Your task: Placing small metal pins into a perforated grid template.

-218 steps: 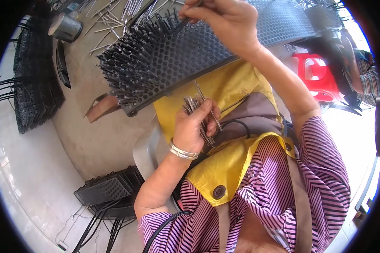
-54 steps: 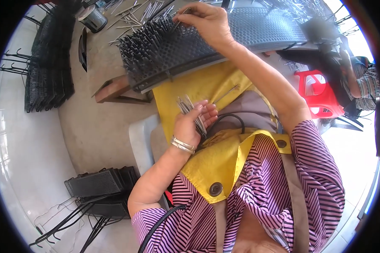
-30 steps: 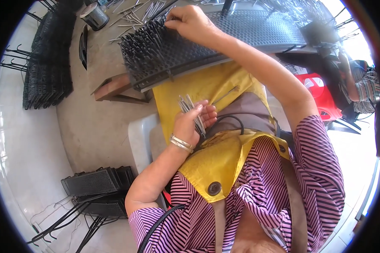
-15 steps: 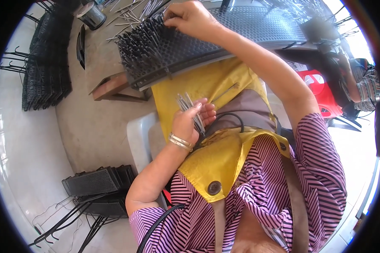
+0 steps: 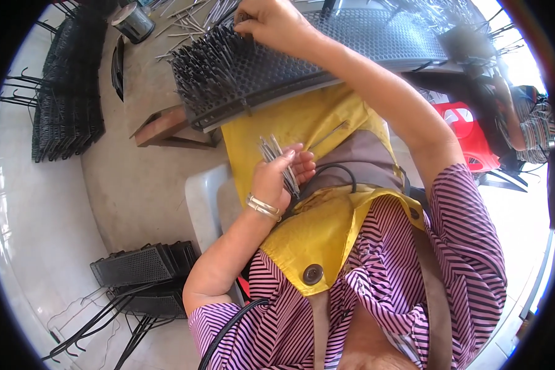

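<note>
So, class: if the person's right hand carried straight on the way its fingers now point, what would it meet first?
The right hand points down and left at the dark perforated grid panel. It would most likely meet first the thin dark metal pins standing in that panel, right under the fingers; depth is hard to judge.

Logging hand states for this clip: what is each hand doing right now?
Left hand: closed around a bundle of thin metal pins.
Right hand: fingertips pinched at the perforated black board, among standing pins; whether it holds one cannot be told.

Concrete floor [image 5: 135, 185]: wood block [image 5: 166, 126], black grid stacks [image 5: 145, 274], tin [image 5: 132, 21].
</note>
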Demonstrator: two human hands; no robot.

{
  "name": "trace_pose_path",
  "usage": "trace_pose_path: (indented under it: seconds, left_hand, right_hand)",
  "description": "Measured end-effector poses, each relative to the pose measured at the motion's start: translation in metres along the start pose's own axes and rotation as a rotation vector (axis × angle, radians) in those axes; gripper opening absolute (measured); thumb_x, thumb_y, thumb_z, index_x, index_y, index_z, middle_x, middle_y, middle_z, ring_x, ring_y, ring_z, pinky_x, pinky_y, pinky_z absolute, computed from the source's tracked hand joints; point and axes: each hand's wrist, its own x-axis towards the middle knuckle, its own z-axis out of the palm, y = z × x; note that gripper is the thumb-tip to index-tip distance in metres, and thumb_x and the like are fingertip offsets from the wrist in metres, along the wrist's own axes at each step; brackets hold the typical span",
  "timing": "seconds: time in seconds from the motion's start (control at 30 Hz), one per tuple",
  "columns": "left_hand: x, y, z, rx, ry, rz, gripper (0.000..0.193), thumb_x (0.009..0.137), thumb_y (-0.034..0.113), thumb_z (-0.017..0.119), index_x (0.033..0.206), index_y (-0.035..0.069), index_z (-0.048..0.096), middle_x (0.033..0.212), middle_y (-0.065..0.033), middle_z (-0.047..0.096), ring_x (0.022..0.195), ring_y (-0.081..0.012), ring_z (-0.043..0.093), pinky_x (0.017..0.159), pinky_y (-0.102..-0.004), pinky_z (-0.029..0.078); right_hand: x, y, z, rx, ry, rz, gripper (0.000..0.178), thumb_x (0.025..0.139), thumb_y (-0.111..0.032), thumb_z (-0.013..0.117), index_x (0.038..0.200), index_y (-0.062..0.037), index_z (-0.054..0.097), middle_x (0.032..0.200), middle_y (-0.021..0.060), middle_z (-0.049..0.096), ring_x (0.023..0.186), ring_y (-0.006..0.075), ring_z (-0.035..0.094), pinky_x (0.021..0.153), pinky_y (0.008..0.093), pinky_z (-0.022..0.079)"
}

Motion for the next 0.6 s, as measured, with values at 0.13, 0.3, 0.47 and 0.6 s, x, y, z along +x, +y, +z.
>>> trace_pose_path:
  seconds: [0.13,0.3,0.47,0.6]
  left_hand:
    - [0.001,0.0,0.002,0.011,-0.01,-0.008,0.025,0.086,0.01,0.04,0.106,-0.002,0.048,0.093,-0.0152,0.056,0.082,-0.0246,0.057,0.076,-0.0364,0.049]
    - [0.002,0.0,-0.001,0.008,-0.013,-0.008,0.025,0.087,0.011,0.04,0.107,-0.002,0.048,0.093,-0.0151,0.056,0.083,-0.0245,0.057,0.076,-0.0365,0.048]
    - [0.001,0.001,0.0,0.022,-0.007,-0.006,0.024,0.086,0.01,0.04,0.106,-0.001,0.048,0.092,-0.0148,0.056,0.082,-0.0243,0.057,0.075,-0.0367,0.048]
    - [0.002,0.002,0.001,0.011,-0.005,-0.017,0.024,0.086,0.01,0.04,0.106,-0.001,0.048,0.092,-0.0148,0.056,0.082,-0.0242,0.057,0.075,-0.0367,0.048]
  right_hand:
    - [0.007,0.016,0.007,-0.189,-0.099,-0.007,0.013,0.06,-0.006,0.058,0.065,0.0046,0.053,0.064,0.0242,0.051,0.064,0.0389,0.053,0.055,0.0421,0.041]
    - [0.003,0.006,0.007,-0.176,-0.082,-0.009,0.013,0.06,-0.007,0.058,0.065,0.0038,0.054,0.065,0.023,0.053,0.067,0.039,0.054,0.057,0.043,0.042]
    - [-0.003,-0.008,0.002,-0.113,-0.038,0.085,0.014,0.062,-0.008,0.058,0.068,0.0035,0.054,0.066,0.0231,0.054,0.069,0.0388,0.054,0.059,0.0424,0.043]
    - [-0.005,-0.004,0.005,-0.126,0.061,0.081,0.016,0.063,-0.008,0.058,0.073,0.0036,0.054,0.066,0.0236,0.053,0.069,0.0386,0.054,0.059,0.0406,0.044]
